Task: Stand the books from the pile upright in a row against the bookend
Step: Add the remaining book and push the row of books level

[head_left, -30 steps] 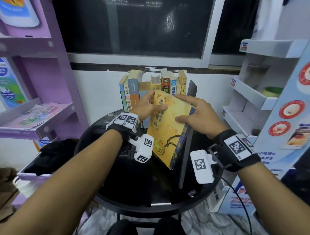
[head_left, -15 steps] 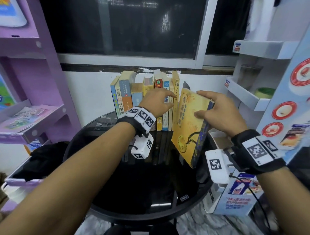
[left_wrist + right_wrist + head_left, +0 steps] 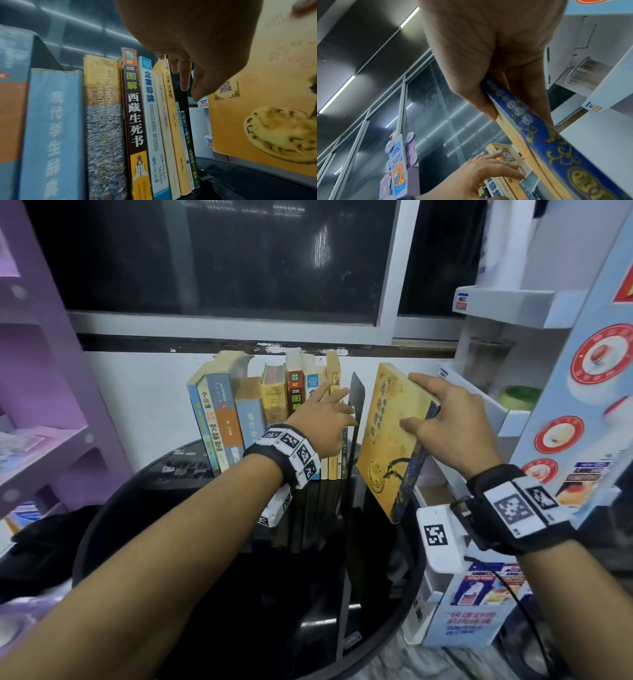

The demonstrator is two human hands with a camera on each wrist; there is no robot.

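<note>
While the left hand rests flat-fingered on the row, the right hand grips the yellow book — long axis near-upright, top tilted right.

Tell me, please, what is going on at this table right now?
A person is shelving books. Their right hand grips a large yellow book, tilted in the air to the right of the black bookend. Their left hand, fingers spread, reaches to the bookend at the end of the row of upright books on the round black table.
</note>
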